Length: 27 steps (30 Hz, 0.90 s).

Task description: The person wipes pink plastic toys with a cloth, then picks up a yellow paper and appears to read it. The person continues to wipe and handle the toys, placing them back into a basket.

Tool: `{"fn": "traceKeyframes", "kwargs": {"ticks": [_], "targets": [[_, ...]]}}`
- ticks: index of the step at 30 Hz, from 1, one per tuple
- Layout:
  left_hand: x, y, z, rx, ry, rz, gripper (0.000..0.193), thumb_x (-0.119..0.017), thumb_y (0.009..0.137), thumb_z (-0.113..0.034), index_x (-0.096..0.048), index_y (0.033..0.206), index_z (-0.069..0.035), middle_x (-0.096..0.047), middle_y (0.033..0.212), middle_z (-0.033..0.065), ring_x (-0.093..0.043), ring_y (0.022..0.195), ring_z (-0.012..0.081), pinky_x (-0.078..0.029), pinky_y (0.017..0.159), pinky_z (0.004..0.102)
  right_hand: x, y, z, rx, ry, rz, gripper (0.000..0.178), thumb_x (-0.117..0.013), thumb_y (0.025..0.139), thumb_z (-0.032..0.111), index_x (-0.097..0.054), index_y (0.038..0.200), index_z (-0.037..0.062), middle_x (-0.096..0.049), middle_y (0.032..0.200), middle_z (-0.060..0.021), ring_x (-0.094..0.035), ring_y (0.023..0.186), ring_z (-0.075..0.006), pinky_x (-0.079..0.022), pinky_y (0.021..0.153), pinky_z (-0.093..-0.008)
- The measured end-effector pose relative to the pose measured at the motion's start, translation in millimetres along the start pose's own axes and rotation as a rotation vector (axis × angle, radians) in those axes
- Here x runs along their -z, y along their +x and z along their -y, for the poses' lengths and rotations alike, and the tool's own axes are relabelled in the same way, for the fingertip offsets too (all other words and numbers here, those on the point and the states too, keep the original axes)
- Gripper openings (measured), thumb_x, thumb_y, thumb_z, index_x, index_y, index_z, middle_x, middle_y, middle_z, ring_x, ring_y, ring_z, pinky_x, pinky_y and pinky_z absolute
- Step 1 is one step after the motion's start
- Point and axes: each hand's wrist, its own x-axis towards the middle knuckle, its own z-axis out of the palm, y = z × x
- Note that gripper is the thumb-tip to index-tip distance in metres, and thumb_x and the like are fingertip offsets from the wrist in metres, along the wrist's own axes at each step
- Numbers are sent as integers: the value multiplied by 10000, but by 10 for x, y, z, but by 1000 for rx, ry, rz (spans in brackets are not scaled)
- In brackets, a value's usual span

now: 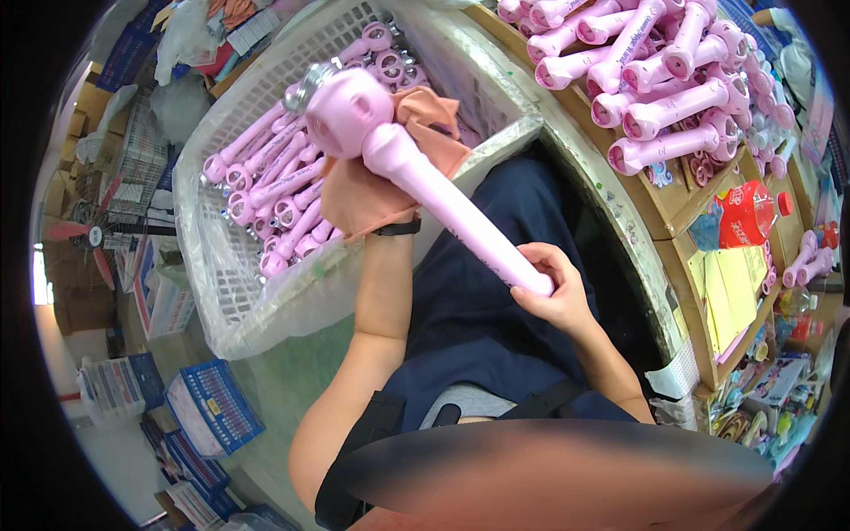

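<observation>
Across the middle runs a pink plastic wand point(460, 217) with a long handle, a bulbous hollow head and a shiny silvery tip. My right hand point(558, 292) is closed round the bottom end of the handle, thumb and fingers pressing on it. An orange cloth point(363, 199) lies behind and around the wand's head. My left forearm point(385, 283), with a dark band at the wrist, reaches up to this cloth. The cloth and the wand hide the left hand's fingers, but the cloth is bunched in that hand against the head.
Beyond my left arm stands a white plastic crate point(232, 296) lined with clear film, holding many similar pink wands point(283, 181). More pink wand parts point(655, 80) are piled on the bench at right, near a red-labelled bottle point(748, 215) and yellow paper point(730, 292). A fan point(95, 235) stands at far left.
</observation>
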Motion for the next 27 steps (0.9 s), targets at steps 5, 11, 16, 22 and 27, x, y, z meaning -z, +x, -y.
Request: {"fn": "traceKeyframes", "kwargs": {"ticks": [5,11,16,22,27], "targets": [[-216,-85,-85,347,-638,203,428,-445,956,-397,-512,1149,-22,-556,1082,108,-546,999,215,-441,886,356,-18,69,-92,-307,659,63,466,-545,939,269,-465,1282,-36,-611,1130,-204,-677,909,-265,-585,760,-368],[-313,-159,-178,203,-451,208,380,-404,976,-354,-538,1179,-62,-620,1066,93,-612,987,216,-501,884,354,-45,48,-303,-632,1415,319,496,-348,998,338,-452,1287,-52,-621,1074,-251,-675,873,-320,-593,706,-395],[-411,-192,-219,302,-484,72,363,-441,958,-378,-568,1073,-58,-612,938,86,-578,865,201,-488,799,320,-11,19,-349,-624,1303,391,528,-278,1015,370,-451,1279,-53,-618,1077,-246,-665,866,-338,-582,734,-423],[-630,-249,-333,461,-487,90,729,-480,815,-721,-546,967,-11,-565,793,87,-546,685,193,-488,606,312,-68,-12,-171,-359,96,203,551,-700,849,334,-478,1240,16,-639,1036,-142,-652,908,-229,-522,772,-339],[-787,-333,-393,422,-344,235,929,-337,661,-925,-515,806,-24,-531,704,107,-494,503,151,-412,410,257,-179,-36,-139,-60,-589,59,567,-740,785,264,-492,1227,11,-643,996,-152,-647,884,-238,-505,785,-325]]}}
